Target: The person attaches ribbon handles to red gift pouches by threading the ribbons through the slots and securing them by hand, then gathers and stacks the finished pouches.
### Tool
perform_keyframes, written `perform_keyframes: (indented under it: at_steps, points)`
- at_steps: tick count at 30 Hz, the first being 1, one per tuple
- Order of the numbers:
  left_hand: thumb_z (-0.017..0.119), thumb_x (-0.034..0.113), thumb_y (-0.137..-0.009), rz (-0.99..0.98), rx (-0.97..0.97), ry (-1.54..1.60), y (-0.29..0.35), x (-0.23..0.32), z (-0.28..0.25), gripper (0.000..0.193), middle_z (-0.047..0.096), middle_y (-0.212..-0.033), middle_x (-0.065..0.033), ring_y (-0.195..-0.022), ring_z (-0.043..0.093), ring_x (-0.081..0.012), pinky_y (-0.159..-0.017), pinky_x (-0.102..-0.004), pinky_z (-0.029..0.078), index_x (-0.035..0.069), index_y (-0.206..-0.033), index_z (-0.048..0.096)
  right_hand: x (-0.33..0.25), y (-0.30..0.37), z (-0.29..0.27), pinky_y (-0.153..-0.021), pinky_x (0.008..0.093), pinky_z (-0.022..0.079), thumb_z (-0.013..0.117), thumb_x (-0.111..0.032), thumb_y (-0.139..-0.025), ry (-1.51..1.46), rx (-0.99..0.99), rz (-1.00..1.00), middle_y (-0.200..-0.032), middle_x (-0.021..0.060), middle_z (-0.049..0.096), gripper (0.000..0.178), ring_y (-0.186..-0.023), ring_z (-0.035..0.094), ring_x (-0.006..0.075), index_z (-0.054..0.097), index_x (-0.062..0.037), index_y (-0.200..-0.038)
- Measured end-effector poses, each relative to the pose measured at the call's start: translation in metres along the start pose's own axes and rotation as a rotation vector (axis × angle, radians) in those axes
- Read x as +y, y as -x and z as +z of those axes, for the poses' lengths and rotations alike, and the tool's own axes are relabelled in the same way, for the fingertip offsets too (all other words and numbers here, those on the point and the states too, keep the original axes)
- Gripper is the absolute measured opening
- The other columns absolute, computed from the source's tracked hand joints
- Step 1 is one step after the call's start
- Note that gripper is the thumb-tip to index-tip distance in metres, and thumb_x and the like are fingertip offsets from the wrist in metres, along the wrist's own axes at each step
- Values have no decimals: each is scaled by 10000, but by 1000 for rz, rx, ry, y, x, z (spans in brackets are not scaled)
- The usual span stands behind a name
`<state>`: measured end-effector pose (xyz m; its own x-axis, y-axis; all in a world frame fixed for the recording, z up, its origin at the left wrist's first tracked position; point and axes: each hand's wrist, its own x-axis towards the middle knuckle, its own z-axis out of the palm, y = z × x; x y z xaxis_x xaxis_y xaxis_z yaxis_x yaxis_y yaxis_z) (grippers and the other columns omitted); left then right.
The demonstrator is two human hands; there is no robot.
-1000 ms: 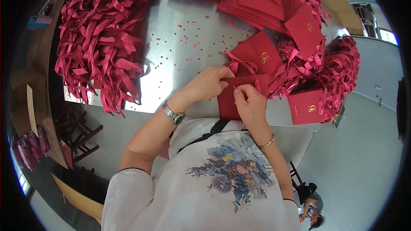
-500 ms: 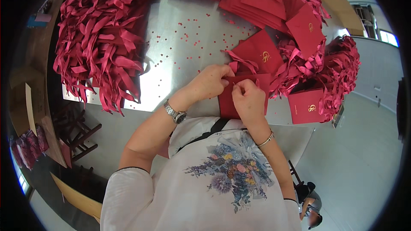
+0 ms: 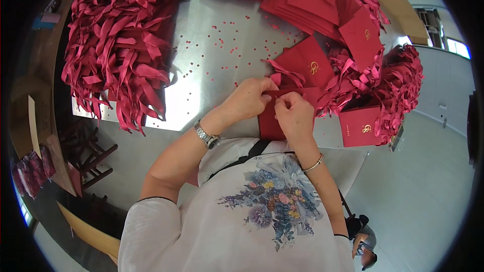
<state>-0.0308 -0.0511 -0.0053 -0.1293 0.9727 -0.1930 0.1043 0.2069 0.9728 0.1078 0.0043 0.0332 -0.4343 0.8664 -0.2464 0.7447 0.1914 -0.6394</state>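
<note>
A flat red paper gift bag point(image 3: 270, 124) lies at the table's near edge, under both my hands. My left hand point(image 3: 250, 98) is closed at its upper left edge, thumb and fingers pinching the paper. Just right of it my right hand point(image 3: 295, 117) is closed in a pinch over the bag's upper part. Whatever small piece sits between those fingertips is hidden. Behind them is another red bag point(image 3: 308, 63) with a gold mark, and a loose red ribbon point(image 3: 286, 74) lies beside my left fingertips.
To the left, a big pile of red ribbon-handled bags point(image 3: 118, 45) covers the metal table point(image 3: 201, 15). Small red paper dots are scattered mid-table. Stacked red bags point(image 3: 302, 5) and a ribbon heap point(image 3: 403, 75) stand right. Another person point(image 3: 365, 247) is at the lower right.
My hands keep nearly the same pinch on the bag. The whole view has shifted very slightly; nothing is visibly let go or taken up.
</note>
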Motion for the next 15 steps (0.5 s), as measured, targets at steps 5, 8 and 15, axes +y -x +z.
perform_keyframes:
  at_steps: [5, 8, 15]
  points:
    - [557, -2, -771, 111, 20, -251, 6, 14, 5, 200, 622, -926, -222, -888, 592, -389, -753, -412, 487, -10, -967, 593, -3, -4, -3, -568, 425, 503, 596, -148, -780, 243, 63, -158, -661, 172, 621, 146, -605, 631, 339, 593, -12, -730]
    - [548, -3, -742, 200, 12, -365, 2, 18, 6, 152, 623, -810, -213, -801, 602, -390, -699, -470, 476, -2, -888, 589, -19, -4, -3, -581, 444, 505, 582, -161, -793, 530, 32, -223, -672, 173, 615, 154, -629, 630, 361, 562, -16, -745]
    - [549, 40, -788, 174, -56, -259, -4, 32, -8, 196, 608, -855, -225, -807, 578, -418, -679, -447, 471, 7, -980, 570, -19, -9, -22, -592, 509, 472, 557, -163, -842, 254, 50, -228, -724, 201, 614, 146, -676, 608, 409, 518, -39, -910]
